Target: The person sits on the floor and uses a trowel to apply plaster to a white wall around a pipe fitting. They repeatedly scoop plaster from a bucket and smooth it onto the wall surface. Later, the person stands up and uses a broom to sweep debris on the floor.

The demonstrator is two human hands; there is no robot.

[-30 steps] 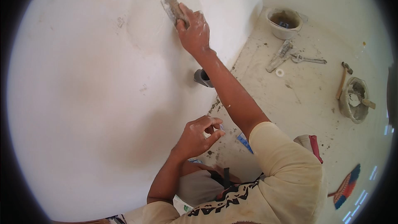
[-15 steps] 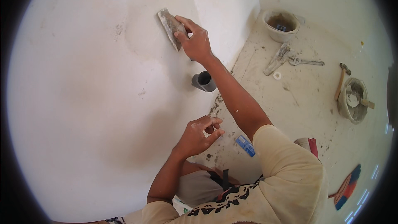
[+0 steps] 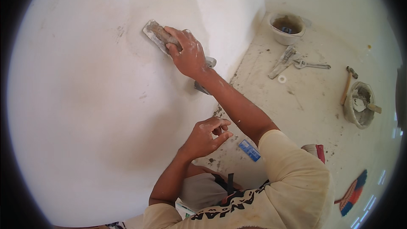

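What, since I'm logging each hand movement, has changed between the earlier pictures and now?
The right hand has carried the flat tool down the picture and somewhat left along the white wall, and the right arm now covers more of the grey pipe. Nothing was taken hold of or let go. The left hand keeps its curled pose; the wrench and hammer lie as before.

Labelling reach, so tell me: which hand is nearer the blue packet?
Left. In view, the left hand is above and left of the blue packet; the right hand, holding the scraper, is farther up.
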